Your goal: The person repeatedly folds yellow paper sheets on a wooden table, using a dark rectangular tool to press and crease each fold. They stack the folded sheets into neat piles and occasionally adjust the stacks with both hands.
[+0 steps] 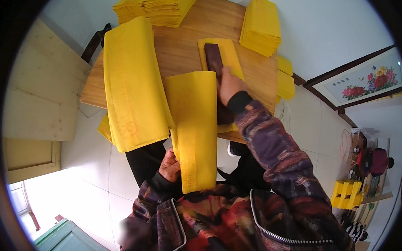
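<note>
A folded yellow sheet (194, 130), paper or cloth, extends from the table's front edge toward my body. My left hand (169, 166) is closed on its lower left edge, with the fingertips partly hidden behind it. My right hand (232, 85) grips a long dark brown bar (213, 56), which looks wooden. The bar lies lengthwise on a narrow yellow folded piece (231, 53) on the table, and the sheet in front covers part of it. Left of these, a large pile of folded yellow sheets (133, 83) overhangs the table's front edge.
The wooden table (180, 51) carries yellow stacks at the far left (161, 9) and far right (260, 26). More yellow bundles (285, 80) sit beyond its right edge. A framed flower picture (363, 78) leans at the right. A pale green cabinet (74, 245) stands at the lower left.
</note>
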A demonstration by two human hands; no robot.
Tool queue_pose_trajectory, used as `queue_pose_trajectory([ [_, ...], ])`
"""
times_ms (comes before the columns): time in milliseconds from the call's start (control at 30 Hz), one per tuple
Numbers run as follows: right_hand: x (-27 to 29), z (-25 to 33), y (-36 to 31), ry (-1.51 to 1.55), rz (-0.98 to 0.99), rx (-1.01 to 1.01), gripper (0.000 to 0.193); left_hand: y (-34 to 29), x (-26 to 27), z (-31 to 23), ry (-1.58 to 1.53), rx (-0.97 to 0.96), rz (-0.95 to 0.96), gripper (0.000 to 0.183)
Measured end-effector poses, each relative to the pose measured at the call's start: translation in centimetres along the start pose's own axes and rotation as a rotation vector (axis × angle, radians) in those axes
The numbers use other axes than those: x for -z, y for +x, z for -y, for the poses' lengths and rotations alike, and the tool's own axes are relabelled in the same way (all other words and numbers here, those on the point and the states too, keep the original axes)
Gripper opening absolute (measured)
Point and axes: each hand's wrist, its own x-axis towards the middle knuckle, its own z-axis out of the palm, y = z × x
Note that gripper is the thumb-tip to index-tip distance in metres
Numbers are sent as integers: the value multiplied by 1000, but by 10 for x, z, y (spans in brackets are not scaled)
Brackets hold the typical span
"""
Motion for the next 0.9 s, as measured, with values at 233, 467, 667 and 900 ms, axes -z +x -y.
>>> queue_pose_trajectory([
  [233, -4, -2, -2, 47, -44, -12, 17, 3, 9, 4, 79, -4, 43, 39],
  [467, 3, -25, 3, 375, -88, -64, 31, 7, -6, 1, 38, -39, 110, 35],
  [667, 6, -94, 2, 1057, -301, -218, 37, 9, -19, -1, 45, 5, 75, 38],
  [900, -1, -169, -29, 2147, -134, -63, 33, 25, -50, -7, 3, 3, 138, 41],
])
